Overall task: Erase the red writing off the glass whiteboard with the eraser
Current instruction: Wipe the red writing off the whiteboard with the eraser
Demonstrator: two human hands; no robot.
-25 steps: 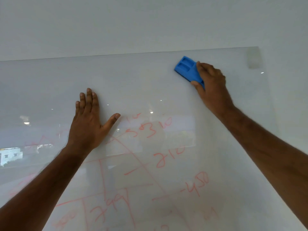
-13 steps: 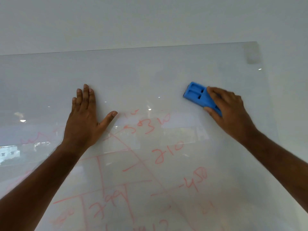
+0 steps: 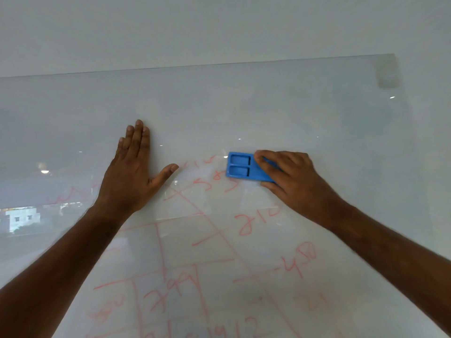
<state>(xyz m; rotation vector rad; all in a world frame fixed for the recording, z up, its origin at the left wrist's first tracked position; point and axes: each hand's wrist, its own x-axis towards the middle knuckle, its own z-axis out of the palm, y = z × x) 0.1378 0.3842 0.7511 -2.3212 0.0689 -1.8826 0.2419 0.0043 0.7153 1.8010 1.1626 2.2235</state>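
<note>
Two hands meet the glass whiteboard [image 3: 292, 113]: left hand [image 3: 130, 176] flat, fingers straight (thumb splayed), right hand [image 3: 292, 179] gripping the blue eraser [image 3: 240, 167] over red writing [image 3: 246, 223].

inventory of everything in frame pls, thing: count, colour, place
whiteboard: 1, clear glass, mounted on the wall, fills most of the view
wall: 1, pale grey-white, behind and above the whiteboard
writing: many numbers and lines, red, lower half of the whiteboard
eraser: 1, blue, flat on the glass at the top edge of the writing
mount pad: 1, grey, top right corner of the whiteboard
left hand: 1, fingers straight, palm flat on the glass left of the eraser
right hand: 1, grips the eraser's right end
</note>
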